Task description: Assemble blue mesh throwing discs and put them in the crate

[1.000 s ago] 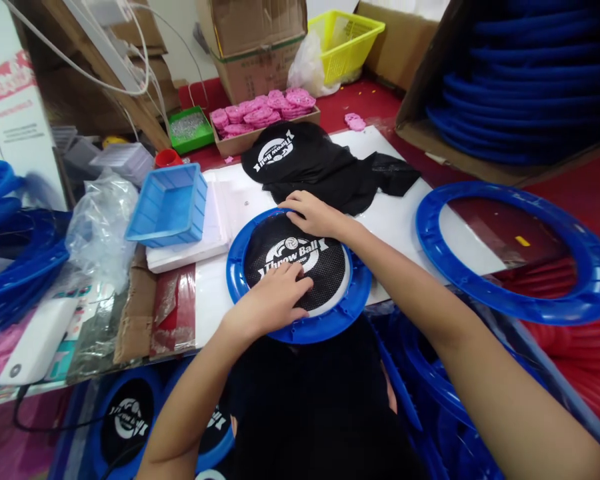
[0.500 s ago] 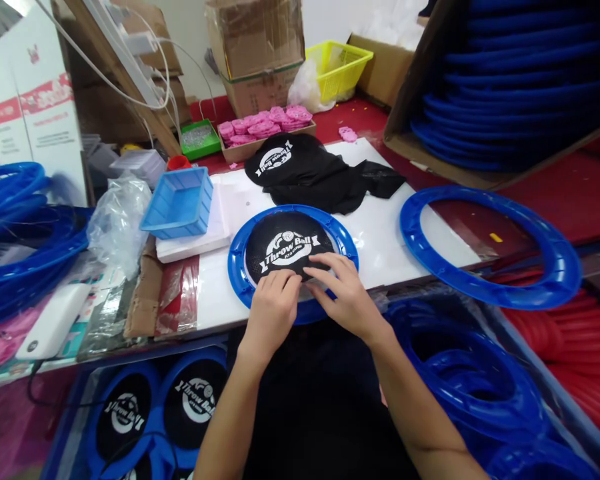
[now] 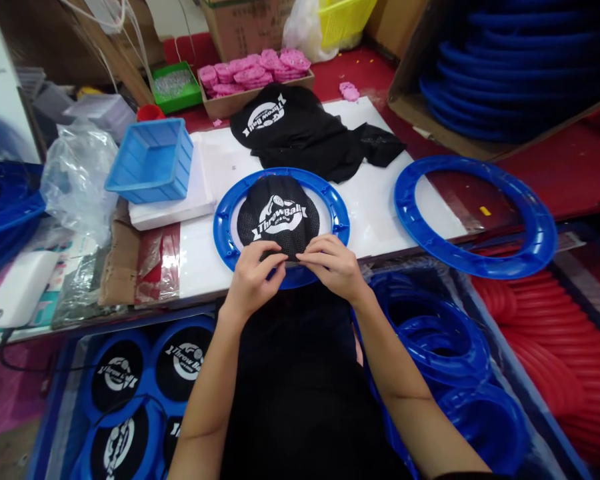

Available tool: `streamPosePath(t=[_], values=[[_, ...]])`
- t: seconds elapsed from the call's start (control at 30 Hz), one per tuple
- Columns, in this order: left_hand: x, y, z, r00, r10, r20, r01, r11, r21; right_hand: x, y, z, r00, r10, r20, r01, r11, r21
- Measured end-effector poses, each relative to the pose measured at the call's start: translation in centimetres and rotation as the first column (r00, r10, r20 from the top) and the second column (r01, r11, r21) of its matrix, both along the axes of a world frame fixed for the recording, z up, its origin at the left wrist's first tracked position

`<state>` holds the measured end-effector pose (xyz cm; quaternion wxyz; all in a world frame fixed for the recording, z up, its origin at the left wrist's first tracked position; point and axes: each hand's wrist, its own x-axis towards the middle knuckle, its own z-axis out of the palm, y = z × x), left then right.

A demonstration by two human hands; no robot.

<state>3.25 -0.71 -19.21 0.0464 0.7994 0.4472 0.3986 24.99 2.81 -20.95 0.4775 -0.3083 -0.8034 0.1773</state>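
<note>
A round black mesh fabric piece (image 3: 279,200) printed "Throw Ball" in white lies over the opening of a blue plastic ring (image 3: 224,223) on the white board. My left hand (image 3: 260,273) pinches the near edge of the fabric. Just beside it, my right hand (image 3: 334,265) pinches the same edge, fingertips close to the left ones. Folds run through the fabric, and its sides sit inside the ring with a gap at the right. Further back lies a pile of black printed fabric pieces (image 3: 305,140). To the right rests a second blue ring (image 3: 535,247).
A light-blue basket (image 3: 153,160) stands on white slabs at the left. Behind are a green tray (image 3: 177,87) and a carton of pink pieces (image 3: 253,73). Finished-looking discs (image 3: 117,373) fill a bin below left; blue rings (image 3: 435,333) and red rings (image 3: 555,360) lie below right.
The fabric's near edge has been gathered toward me, creasing it and baring more of the ring's opening at the right. Both hands now pinch that edge. The view has tilted down.
</note>
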Motion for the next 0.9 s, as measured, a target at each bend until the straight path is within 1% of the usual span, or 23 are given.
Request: streamPosePath(t=[0.07,0.13,0.27,0.4,0.5,0.63,0.9], values=[[-0.5,0.3,0.1,0.997,-0.074,0.020,0.074,0.997,0.000,0.4,0.2,0.0,0.999,0.045,0.008,-0.045,0.999,0.028],[-0.9,0.4,0.1,0.993,-0.118,0.014,0.118,0.993,-0.013,0.7,0.4,0.2,0.996,0.084,0.036,-0.086,0.996,0.037],[-1.4,0.3,-0.2,0.987,-0.152,-0.042,0.150,0.987,-0.050,1.0,0.6,0.6,0.986,0.126,0.109,-0.129,0.992,0.018],[-1.5,0.2,-0.3,0.977,-0.195,-0.083,0.194,0.981,-0.009,1.2,0.7,0.6,0.977,0.157,0.145,-0.170,0.982,0.083],[-1.4,0.2,-0.4,0.971,-0.208,-0.116,0.212,0.977,0.021,1.4,0.8,0.6,0.971,0.168,0.168,-0.187,0.977,0.103],[-1.4,0.2,-0.6,0.970,-0.226,-0.090,0.234,0.969,0.085,1.4,0.8,0.6,0.973,0.170,0.158,-0.190,0.974,0.125],[-1.3,0.2,-0.7,0.976,-0.206,-0.070,0.210,0.975,0.067,1.4,0.6,0.5,0.976,0.145,0.160,-0.163,0.981,0.107]])
